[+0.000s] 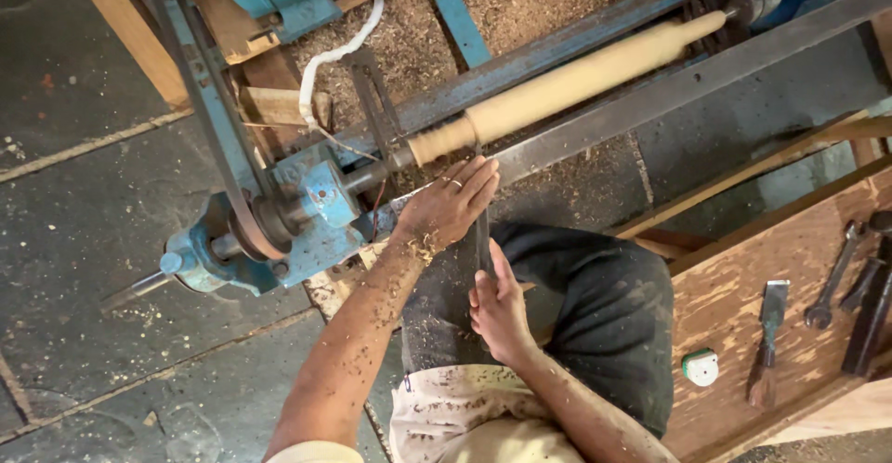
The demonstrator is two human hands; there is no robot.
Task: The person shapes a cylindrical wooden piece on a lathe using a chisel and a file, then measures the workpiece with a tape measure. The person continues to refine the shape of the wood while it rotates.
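Note:
A pale wooden rolling-pin-shaped piece (567,78) is mounted lengthwise in a blue lathe (307,203). A long dark turning chisel (483,231) lies across the grey metal tool rest (650,101), its tip at the piece's left handle end. My left hand (451,205), dusted with shavings and wearing a ring, presses on the chisel blade at the rest. My right hand (497,310) grips the chisel's handle lower down, above my dark-trousered lap.
A brown drive belt (218,138) runs to the lathe's pulley. Sawdust covers the ground under the lathe. On a wooden board at the right lie a flat chisel (769,338), wrenches (836,273) and a small white-green round object (701,366).

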